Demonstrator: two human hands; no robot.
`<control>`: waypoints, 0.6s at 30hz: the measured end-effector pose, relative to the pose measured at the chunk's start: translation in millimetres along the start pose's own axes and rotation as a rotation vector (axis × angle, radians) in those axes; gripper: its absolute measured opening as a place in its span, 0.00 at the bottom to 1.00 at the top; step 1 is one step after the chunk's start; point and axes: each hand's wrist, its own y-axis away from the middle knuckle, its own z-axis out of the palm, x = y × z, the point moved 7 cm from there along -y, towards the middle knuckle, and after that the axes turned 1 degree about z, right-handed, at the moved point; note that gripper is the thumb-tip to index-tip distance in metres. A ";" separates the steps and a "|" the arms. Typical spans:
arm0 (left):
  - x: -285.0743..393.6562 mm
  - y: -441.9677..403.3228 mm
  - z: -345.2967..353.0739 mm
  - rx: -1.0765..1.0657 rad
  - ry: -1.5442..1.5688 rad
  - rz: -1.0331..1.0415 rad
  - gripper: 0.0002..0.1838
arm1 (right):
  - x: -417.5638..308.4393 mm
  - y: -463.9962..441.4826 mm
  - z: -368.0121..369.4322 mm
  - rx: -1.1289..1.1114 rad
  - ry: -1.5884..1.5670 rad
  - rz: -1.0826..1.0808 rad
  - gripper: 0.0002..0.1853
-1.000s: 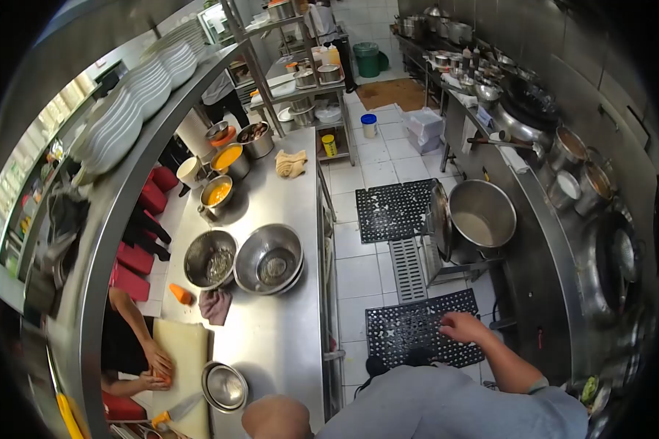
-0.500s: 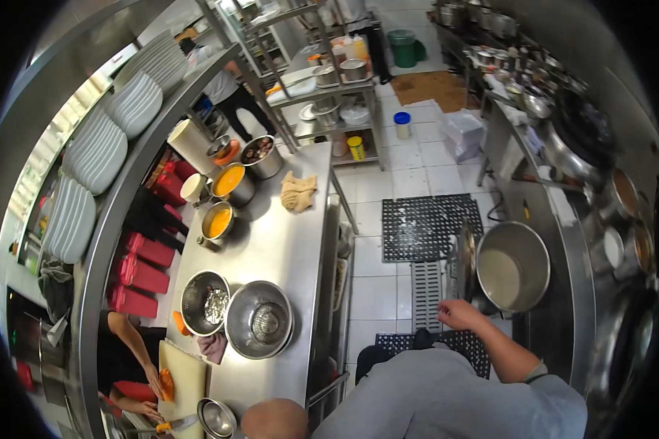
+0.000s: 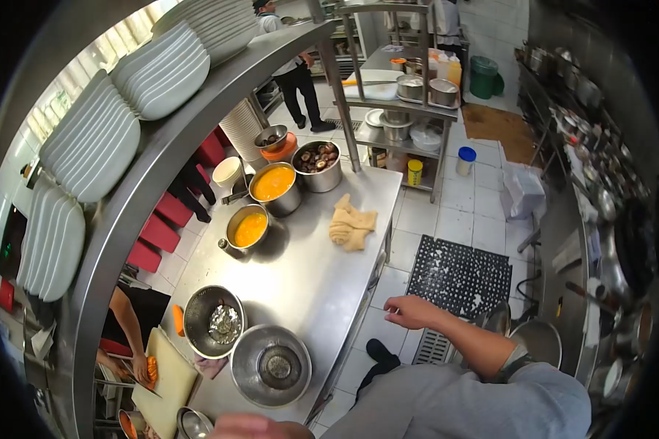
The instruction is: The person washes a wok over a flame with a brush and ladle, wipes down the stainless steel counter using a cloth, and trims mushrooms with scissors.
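Observation:
My right hand (image 3: 410, 312) hangs over the floor beside the steel table's right edge, with fingers loosely apart and nothing in them. Only a blurred part of my left hand (image 3: 245, 424) shows at the bottom edge, near a large steel bowl (image 3: 271, 395) and a small steel bowl (image 3: 195, 423); its fingers cannot be made out. Another steel bowl (image 3: 201, 311) stands beside the large one, over a pinkish cloth (image 3: 210, 366). A tan folded cloth (image 3: 351, 223) lies farther up the table (image 3: 322, 282).
At left, a co-worker's hands (image 3: 139, 368) hold cut carrot and a knife on a board (image 3: 170, 366). Pots of orange liquid (image 3: 274, 181) and mushrooms (image 3: 317, 157) line the table's back. Plates (image 3: 95, 139) fill the shelf. A black mat (image 3: 458, 274) and large pot (image 3: 538, 340) are at right.
The view has moved forward and turned left along the table. My right hand now appears nearer the table edge, and part of my left hand has come into view. The co-worker's carrot is now in pieces.

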 end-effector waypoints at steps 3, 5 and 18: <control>-76.9 69.1 -32.0 0.052 -0.172 -0.422 0.53 | -0.3 -39.4 -24.3 -0.040 -0.052 -0.017 0.18; -104.4 106.0 -36.4 0.063 -0.283 -0.658 0.53 | 13.2 -64.2 -38.2 0.068 -0.056 -0.063 0.17; -133.4 158.3 -5.3 0.074 -1.024 -0.954 0.39 | -28.6 -378.4 -268.5 0.712 0.090 -0.183 0.31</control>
